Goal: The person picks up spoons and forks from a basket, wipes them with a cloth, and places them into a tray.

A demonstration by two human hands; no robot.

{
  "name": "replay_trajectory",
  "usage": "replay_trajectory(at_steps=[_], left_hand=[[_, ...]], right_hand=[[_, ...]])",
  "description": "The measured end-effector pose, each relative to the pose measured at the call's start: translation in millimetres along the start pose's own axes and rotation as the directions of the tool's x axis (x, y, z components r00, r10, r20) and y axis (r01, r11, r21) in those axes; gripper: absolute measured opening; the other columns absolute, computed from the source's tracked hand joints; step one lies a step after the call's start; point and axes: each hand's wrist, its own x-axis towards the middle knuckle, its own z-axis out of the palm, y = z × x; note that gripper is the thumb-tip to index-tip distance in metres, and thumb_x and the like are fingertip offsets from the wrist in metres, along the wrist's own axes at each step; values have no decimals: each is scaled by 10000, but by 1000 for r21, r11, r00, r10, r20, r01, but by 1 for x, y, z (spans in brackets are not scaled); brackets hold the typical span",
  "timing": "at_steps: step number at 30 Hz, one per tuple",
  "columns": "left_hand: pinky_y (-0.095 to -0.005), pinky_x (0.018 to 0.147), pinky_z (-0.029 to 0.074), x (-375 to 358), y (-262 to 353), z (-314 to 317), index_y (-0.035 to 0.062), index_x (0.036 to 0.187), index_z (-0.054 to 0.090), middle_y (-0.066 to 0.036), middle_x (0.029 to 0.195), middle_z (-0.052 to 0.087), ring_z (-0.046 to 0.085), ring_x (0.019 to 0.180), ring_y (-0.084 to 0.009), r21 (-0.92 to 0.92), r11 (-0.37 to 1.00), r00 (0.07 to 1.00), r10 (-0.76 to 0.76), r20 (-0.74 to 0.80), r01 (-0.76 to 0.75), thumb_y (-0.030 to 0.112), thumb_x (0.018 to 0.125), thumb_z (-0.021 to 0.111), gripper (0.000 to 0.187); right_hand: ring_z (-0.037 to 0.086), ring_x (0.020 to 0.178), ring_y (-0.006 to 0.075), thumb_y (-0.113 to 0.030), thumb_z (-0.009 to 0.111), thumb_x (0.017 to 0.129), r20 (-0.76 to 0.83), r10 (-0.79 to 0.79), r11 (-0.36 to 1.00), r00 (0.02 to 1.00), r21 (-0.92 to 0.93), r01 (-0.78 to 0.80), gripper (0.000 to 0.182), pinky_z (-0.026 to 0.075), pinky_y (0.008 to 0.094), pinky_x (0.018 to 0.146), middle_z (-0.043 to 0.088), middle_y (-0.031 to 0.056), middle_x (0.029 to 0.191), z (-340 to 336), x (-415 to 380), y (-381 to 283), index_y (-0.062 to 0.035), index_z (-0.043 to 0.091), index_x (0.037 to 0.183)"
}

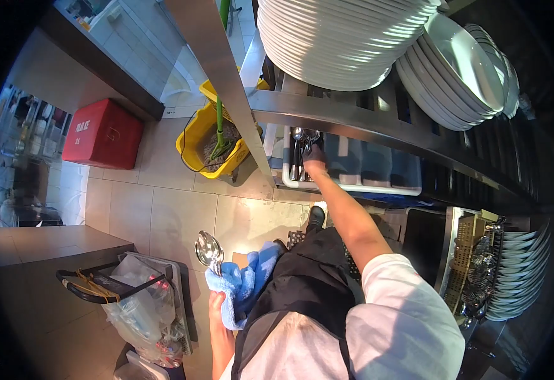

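My left hand (217,304) is closed round a light blue cloth (239,291) in front of my apron. Several shiny metal spoons (209,248) stick out of the top of this cloth, bowls up. My right arm stretches forward under the shelf, and my right hand (316,163) is down in the left compartment of a cutlery tray (353,188). Metal spoons (298,134) lie in that compartment, right beside my fingers. Shadow and the cutlery hide those fingertips. The tray has a pale rim and several grey-blue compartments.
Stacked white plates (346,38) and bowls (460,69) stand on the metal shelf (384,130) above the tray. A yellow mop bucket (226,161) and a red box (103,134) are on the tiled floor. A bagged trolley (144,304) is at left; more plates (517,272) at right.
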Motion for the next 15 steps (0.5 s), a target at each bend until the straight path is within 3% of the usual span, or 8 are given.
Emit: replay_trajectory(at_steps=[2,7,10,13,15], left_hand=[[-341,836,369,-2,-1,-1,5,1182,343,-91,1049,487,479,946,-222,13,1000,1000,2,-27,-1,336,671,605,663],[-333,833,369,-6,-4,-4,3,1174,351,-89,1041,490,481,940,-216,24,999,996,-41,-84,44,339,671,607,657],[-328,821,373,-5,-6,-6,6,1160,364,-85,1022,498,484,927,-211,7,999,996,-38,-78,38,336,672,606,637],[-324,810,376,-4,-5,-7,6,1149,372,-80,1004,503,487,914,-207,21,999,996,-46,-73,47,317,678,599,608],[-323,810,375,-5,-4,-5,7,1146,375,-79,1003,503,487,910,-205,14,999,996,-49,-75,51,312,678,597,601]], right_hand=[[537,837,358,-248,479,765,32,-20,1000,999,8,19,223,430,421,703,570,190,865,-3,0,0,-63,517,883],[561,783,331,-300,616,709,1,-63,997,998,43,63,255,440,387,675,593,156,793,2,11,17,-79,554,818],[567,789,315,-261,617,711,28,-114,982,993,154,108,234,442,378,676,597,146,801,-6,5,16,-81,565,851],[573,770,305,-244,623,709,-43,-245,962,969,117,248,232,443,369,667,600,142,788,-8,3,16,-65,571,847],[576,734,293,-234,624,711,-19,-248,963,969,105,248,226,443,361,649,600,135,764,-8,3,18,-59,574,844]])
